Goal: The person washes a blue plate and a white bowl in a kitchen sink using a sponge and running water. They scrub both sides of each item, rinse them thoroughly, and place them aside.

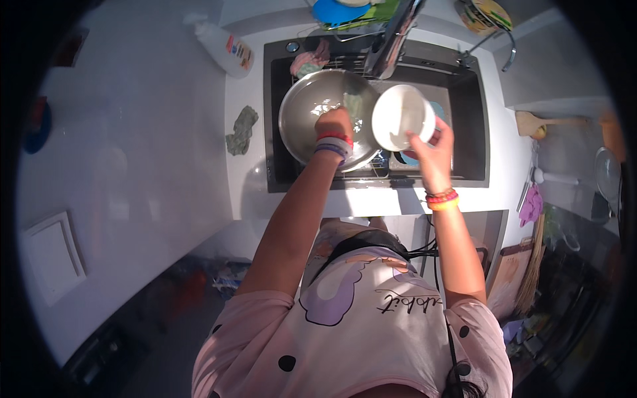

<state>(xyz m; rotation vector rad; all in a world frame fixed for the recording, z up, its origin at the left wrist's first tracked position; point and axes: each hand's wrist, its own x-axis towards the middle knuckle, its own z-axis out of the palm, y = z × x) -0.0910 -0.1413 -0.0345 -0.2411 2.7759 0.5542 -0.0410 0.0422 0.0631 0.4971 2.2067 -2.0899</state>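
Observation:
A large metal basin [303,114] of water sits over the left part of the dark double sink [468,129]. My left hand [334,124] is lowered into it, fingers hidden; what they hold cannot be seen. A pale greenish cloth or sponge shows in the water just beyond that hand. At the basin's right side, my right hand [435,149] grips a white bowl [402,112] by its rim, the thumb inside and the fingers outside. The bowl is tilted with its inside facing up towards me. Blue items lie partly hidden in the right sink compartment below it.
A pink and green cloth [311,59] hangs behind the basin. Left of the sink lie a grey-green rag [242,130] and a white plastic bottle [226,52]. The metal faucet [465,58] stands back right; a dish rack [348,34] is behind. Wooden spoon [530,122] at right.

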